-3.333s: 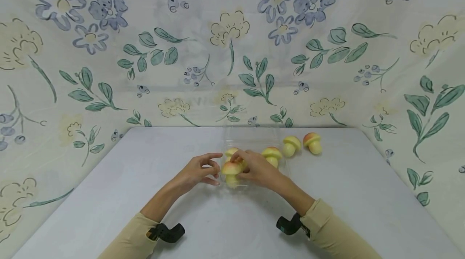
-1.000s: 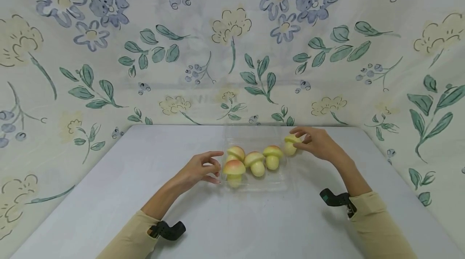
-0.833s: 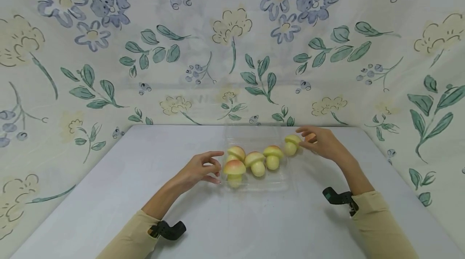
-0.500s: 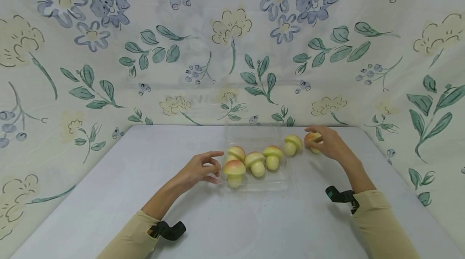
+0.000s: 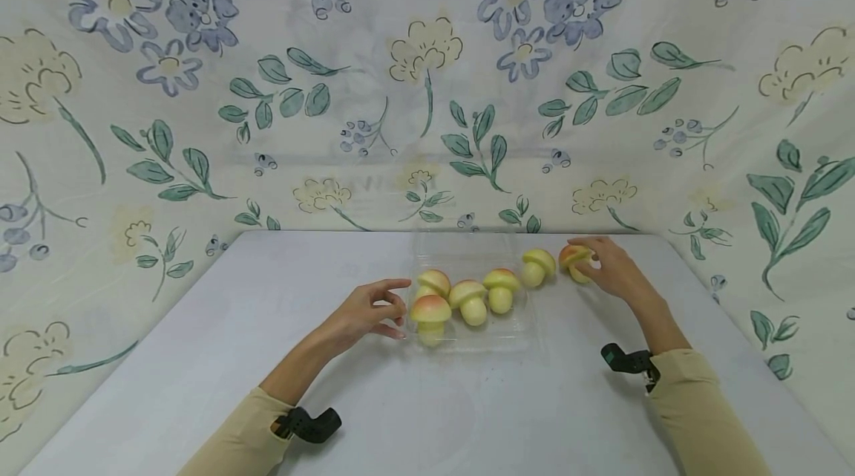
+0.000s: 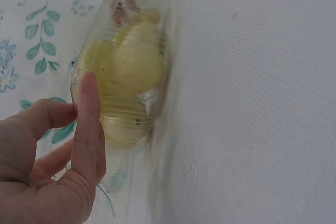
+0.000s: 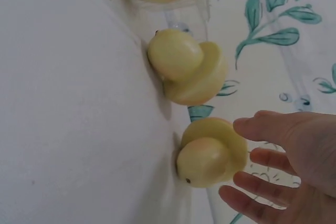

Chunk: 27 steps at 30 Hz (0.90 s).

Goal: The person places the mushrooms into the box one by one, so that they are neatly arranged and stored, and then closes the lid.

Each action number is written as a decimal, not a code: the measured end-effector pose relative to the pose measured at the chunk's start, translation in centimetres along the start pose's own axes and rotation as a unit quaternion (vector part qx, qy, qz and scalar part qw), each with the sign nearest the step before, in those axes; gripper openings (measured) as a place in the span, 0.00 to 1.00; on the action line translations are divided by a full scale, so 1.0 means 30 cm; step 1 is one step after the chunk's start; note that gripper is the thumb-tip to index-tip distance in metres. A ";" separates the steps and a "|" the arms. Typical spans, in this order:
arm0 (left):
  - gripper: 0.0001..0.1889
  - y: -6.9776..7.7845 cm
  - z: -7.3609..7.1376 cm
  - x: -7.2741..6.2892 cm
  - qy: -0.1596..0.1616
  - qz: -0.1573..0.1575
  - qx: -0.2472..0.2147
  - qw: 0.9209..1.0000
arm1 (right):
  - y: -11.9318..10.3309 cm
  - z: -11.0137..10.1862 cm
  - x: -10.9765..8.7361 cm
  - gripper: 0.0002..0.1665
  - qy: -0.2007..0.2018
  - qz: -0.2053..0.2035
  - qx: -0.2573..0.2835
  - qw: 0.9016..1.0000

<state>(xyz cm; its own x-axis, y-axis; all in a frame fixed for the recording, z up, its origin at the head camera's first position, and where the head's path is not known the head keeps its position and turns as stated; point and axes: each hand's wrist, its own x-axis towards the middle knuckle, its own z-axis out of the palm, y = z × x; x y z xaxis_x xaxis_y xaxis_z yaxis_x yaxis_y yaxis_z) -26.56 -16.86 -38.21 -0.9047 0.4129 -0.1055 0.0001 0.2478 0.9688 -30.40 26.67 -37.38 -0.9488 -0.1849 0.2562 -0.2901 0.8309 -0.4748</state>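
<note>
Your white, fine-grained table (image 5: 494, 416) bears the thin, clear, ribbed plastic box (image 5: 490, 344), which could skid if your left hand (image 5: 370, 314), loosely bent at its side, pushes. Your right hand (image 5: 614, 269) is spread, not pinching, by the rightmost smooth yellow-and-red mushroom-shaped piece (image 7: 207, 156), outside the box (its rounded cap might roll if nudged).

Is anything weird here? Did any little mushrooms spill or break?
Nothing looks spilled or broken. Four mushrooms sit inside the clear box. Two others are outside it on the table: the nearer one and the rightmost one, by the right hand. Nothing odd there.
</note>
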 end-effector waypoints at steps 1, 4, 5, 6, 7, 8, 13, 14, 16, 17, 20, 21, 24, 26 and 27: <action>0.33 0.001 0.000 0.000 0.000 0.000 0.001 1.000 | 0.003 0.002 0.001 0.29 -0.003 0.003 -0.002 1.000; 0.33 0.003 0.001 0.000 0.001 0.000 0.002 1.000 | 0.011 0.006 0.002 0.31 -0.014 0.013 -0.009 1.000; 0.33 0.003 0.001 0.001 0.001 0.000 0.003 1.000 | 0.013 0.007 0.002 0.31 -0.016 0.015 -0.011 1.000; 0.33 0.004 0.001 0.001 0.001 0.000 0.002 1.000 | 0.014 0.007 0.002 0.31 -0.018 0.019 -0.011 1.000; 0.32 0.004 0.002 0.001 0.002 0.000 0.002 1.000 | 0.016 0.008 0.001 0.32 -0.019 0.022 -0.012 1.000; 0.33 0.003 0.002 0.002 0.002 0.000 0.002 1.000 | 0.017 0.007 0.000 0.32 -0.019 0.024 -0.014 0.999; 0.33 -0.001 -0.001 0.004 0.002 -0.001 0.004 1.000 | 0.028 0.006 -0.009 0.35 -0.033 0.041 -0.025 0.998; 0.33 -0.003 -0.001 0.004 0.003 -0.001 0.006 1.000 | 0.030 0.007 -0.010 0.36 -0.037 0.046 -0.025 0.998; 0.33 -0.004 -0.001 0.004 0.003 -0.001 0.008 1.000 | 0.035 0.010 -0.013 0.37 -0.041 0.055 -0.022 0.997; 0.33 -0.004 -0.001 0.003 0.003 -0.001 0.008 1.000 | 0.037 0.012 -0.015 0.38 -0.040 0.057 -0.020 0.997; 0.32 -0.005 0.000 0.003 0.004 -0.001 0.009 1.000 | 0.041 0.017 -0.015 0.38 -0.032 0.066 -0.005 0.997; 0.32 -0.005 0.000 0.003 0.003 -0.001 0.008 1.000 | 0.042 0.018 -0.016 0.39 -0.030 0.068 -0.002 0.997; 0.32 -0.005 0.000 0.004 0.003 0.000 0.008 1.000 | 0.043 0.022 -0.012 0.39 -0.025 0.076 0.004 0.997; 0.32 -0.005 -0.001 0.005 0.002 0.002 0.007 1.000 | 0.043 0.023 -0.010 0.39 -0.022 0.079 0.004 0.997; 0.32 -0.005 -0.001 0.006 0.001 0.002 0.005 1.000 | 0.043 0.023 -0.009 0.39 -0.019 0.079 0.002 0.997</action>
<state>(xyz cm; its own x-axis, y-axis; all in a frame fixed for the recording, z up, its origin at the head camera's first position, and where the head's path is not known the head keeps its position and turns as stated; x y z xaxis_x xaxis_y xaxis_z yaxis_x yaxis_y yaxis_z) -26.73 -16.84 -38.38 -0.9056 0.4120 -0.1002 0.0091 0.2552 0.9669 -30.60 27.44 -38.65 -0.9867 -0.0725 0.1454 -0.1375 0.8495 -0.5094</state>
